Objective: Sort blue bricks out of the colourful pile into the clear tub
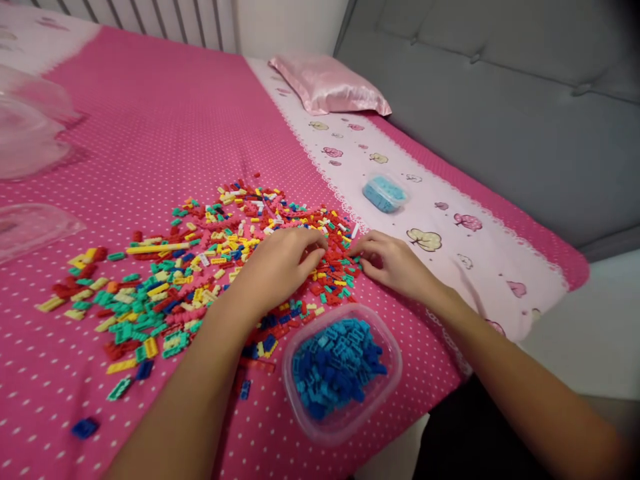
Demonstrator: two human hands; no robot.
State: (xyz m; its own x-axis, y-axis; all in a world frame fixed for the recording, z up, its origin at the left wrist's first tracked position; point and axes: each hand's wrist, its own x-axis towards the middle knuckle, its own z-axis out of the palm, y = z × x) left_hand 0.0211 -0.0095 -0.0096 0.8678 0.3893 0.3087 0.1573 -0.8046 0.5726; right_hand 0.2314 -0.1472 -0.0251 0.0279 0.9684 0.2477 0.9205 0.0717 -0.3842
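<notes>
A wide pile of small plastic building bricks (165, 293) in red, yellow, green, cream and blue is spread over the bed. Above its right part, my left hand (280, 267) is curled, thumb tip close to the index finger; whatever they may hold is hidden. My right hand (393, 263) reaches in at the pile's right edge, thumb and index finger slightly apart beside red bricks (343, 263). Nothing shows between those fingers. Close in front of me, a clear plastic tub (395, 373) holds many blue bricks (340, 360).
A smaller clear box of light blue bricks (385, 193) stands on the white printed band of the bedsheet (430, 213). Transparent plastic (30, 127) lies at the left. Farther back are a pink pillow (330, 83) and a grey padded headboard (490, 120). One blue brick (85, 427) lies apart.
</notes>
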